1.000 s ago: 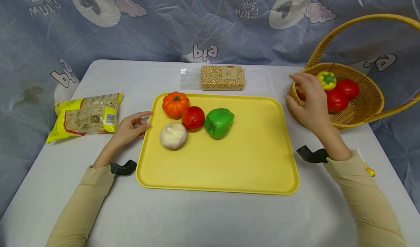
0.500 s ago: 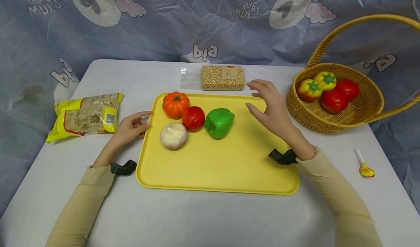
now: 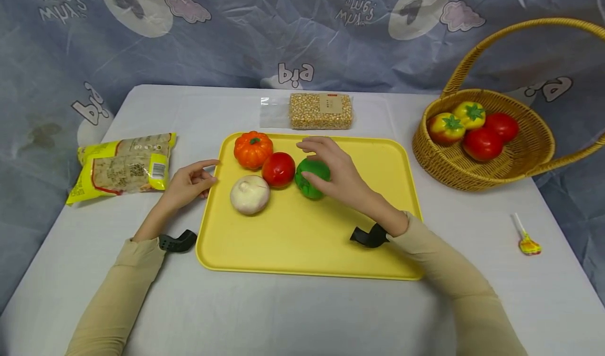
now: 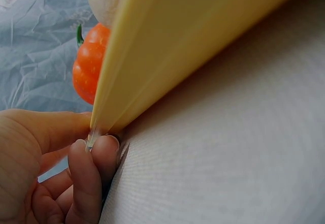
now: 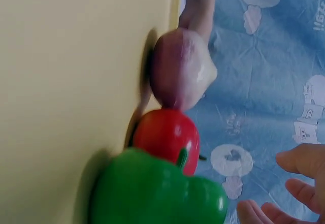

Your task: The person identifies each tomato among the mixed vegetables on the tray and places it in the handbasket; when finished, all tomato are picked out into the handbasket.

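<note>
My left hand (image 3: pixel 189 185) pinches the left edge of the yellow tray (image 3: pixel 307 245); the left wrist view shows fingers above and below the rim. Over the tray my right hand (image 3: pixel 341 178) reaches with spread fingers above a green bell pepper (image 3: pixel 309 180), partly covering it in the head view. In the right wrist view the fingers (image 5: pixel 299 193) stand apart from the green pepper (image 5: pixel 152 193). Left of the pepper sit a red tomato (image 3: pixel 279 169), an orange pumpkin (image 3: pixel 253 150) and a white-purple bulb, like an onion or garlic (image 3: pixel 250 194).
A wicker basket (image 3: pixel 444 169) at the right holds two yellow-red peppers (image 3: pixel 446 128) and two red tomatoes (image 3: pixel 483 145). A lollipop (image 3: pixel 528 244) lies in front of it. Behind the tray is a bag of corn kernels (image 3: pixel 321 111); at left lies a yellow snack-like packet (image 3: pixel 125 167).
My right hand has moved left from the basket, across the tray, to above the green bell pepper. The left hand has stayed at the tray's edge.
</note>
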A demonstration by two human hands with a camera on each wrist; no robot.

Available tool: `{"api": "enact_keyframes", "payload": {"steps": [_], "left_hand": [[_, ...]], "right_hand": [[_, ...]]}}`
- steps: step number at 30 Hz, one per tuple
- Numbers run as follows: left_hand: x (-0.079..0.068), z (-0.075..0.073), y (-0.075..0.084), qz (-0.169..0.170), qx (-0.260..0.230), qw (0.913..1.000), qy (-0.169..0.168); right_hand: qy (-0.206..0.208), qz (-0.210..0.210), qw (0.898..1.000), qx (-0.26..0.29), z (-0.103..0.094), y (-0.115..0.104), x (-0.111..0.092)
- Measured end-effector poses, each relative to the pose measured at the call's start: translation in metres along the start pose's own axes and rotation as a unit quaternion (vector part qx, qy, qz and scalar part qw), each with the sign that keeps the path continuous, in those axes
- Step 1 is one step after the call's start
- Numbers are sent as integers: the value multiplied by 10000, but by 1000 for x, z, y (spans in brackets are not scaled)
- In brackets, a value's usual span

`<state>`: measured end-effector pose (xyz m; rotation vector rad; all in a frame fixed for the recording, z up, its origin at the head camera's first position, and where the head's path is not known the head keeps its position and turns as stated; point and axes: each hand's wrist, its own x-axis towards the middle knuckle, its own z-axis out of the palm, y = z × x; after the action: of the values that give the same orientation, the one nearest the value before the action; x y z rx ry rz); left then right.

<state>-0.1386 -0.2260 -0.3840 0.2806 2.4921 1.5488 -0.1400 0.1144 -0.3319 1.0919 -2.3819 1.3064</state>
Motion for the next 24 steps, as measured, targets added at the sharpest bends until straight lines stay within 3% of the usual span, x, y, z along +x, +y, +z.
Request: {"api": "enact_keyframes", "payload": {"steps": [6, 13, 20, 24], "left_hand": [[4, 0, -8, -87, 7, 10000, 28], [11, -1, -30, -40, 4, 10000, 68], [11, -1, -29, 137, 28, 9999, 95], [10, -1, -29, 118, 39, 9999, 77]], "right_hand": [[-310, 205, 9990, 250, 15, -7, 0], [-803, 361, 9957, -302, 29, -10, 0], [-892, 291, 9920, -845, 31, -7, 4], [-1111, 480, 9876, -1004, 32, -2, 8]]}}
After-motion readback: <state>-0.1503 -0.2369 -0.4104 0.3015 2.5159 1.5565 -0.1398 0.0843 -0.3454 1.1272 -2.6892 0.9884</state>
